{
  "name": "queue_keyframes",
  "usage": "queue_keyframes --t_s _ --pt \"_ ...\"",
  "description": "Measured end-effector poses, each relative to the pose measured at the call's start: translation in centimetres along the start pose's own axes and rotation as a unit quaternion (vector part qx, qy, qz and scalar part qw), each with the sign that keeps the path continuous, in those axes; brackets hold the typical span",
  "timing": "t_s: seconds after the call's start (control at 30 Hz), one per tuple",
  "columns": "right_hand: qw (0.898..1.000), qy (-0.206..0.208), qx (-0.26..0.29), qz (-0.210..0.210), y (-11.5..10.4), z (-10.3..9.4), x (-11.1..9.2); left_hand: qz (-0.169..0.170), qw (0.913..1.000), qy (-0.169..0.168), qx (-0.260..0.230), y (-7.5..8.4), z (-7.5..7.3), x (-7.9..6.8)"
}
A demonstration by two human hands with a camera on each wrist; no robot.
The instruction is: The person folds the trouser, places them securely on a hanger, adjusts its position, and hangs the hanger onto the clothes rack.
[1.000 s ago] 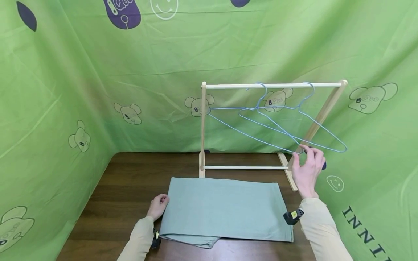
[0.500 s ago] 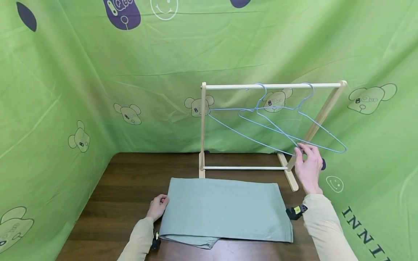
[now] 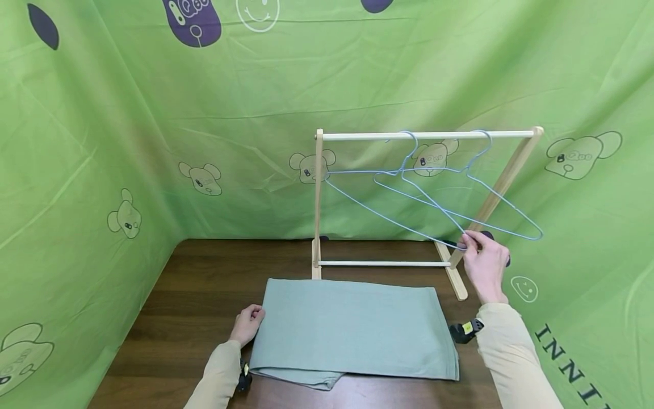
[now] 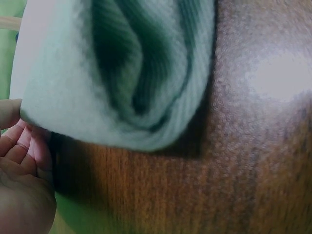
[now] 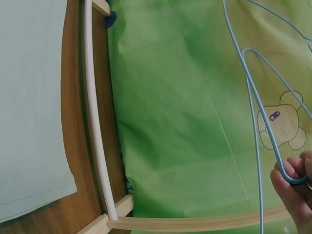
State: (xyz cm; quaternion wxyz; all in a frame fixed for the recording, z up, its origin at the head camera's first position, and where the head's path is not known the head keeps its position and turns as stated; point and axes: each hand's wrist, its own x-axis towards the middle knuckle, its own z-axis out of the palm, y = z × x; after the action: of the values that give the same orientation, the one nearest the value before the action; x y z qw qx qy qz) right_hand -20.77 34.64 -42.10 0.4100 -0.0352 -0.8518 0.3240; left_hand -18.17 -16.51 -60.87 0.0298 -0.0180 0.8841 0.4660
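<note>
A folded grey-green cloth [image 3: 352, 329] lies on the table, with a loose flap along its front edge. At its left edge, my left hand [image 3: 247, 325] pinches the fabric; in the left wrist view the thumb [image 4: 9, 113] meets the corner, fingers curled beneath. Two blue wire hangers hang from the rack's top bar. On the nearer hanger [image 3: 380, 212], my right hand [image 3: 484, 264] pinches the lower right corner, as the right wrist view also shows. That hanger is swung out toward me. The farther hanger [image 3: 516, 211] hangs behind it.
A wooden rack with a white top bar [image 3: 357, 136] and a lower bar [image 3: 383, 263] stands behind the cloth. Its right foot [image 3: 455, 282] reaches forward beside my right forearm. Green printed curtains [image 3: 245, 85] enclose the brown table [image 3: 204, 267].
My right hand has closed on the near hanger's corner and drawn it slightly down and toward me. The left hand and the cloth have stayed in place.
</note>
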Motion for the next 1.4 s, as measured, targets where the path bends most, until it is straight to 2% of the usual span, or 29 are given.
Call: queue_keyframes --t_s 0.13,0.4,0.77,0.9,1.1,1.4 --pt "1.000 0.007 0.017 0.011 0.0 -0.1 -0.2 -0.001 1.0000 -0.004 -0.003 0.1 0.0 -0.1" --pt "0.996 0.047 0.077 0.018 -0.3 0.0 -0.1 -0.002 1.0000 -0.005 -0.004 0.0 0.0 0.0" --pt "0.980 0.061 0.180 0.065 -0.5 0.0 -0.3 -0.003 1.0000 -0.005 -0.003 0.0 0.0 0.0" --pt "0.975 0.062 0.198 0.084 -0.1 0.0 -0.8 -0.003 1.0000 -0.003 -0.003 0.0 0.0 0.1" --pt "0.974 0.063 0.189 0.109 1.0 -0.1 -2.5 -0.005 1.0000 -0.003 -0.003 0.1 0.0 0.0" --pt "0.958 0.050 0.224 0.172 3.9 0.6 -6.6 -0.006 1.0000 -0.001 -0.001 0.2 0.0 0.0"
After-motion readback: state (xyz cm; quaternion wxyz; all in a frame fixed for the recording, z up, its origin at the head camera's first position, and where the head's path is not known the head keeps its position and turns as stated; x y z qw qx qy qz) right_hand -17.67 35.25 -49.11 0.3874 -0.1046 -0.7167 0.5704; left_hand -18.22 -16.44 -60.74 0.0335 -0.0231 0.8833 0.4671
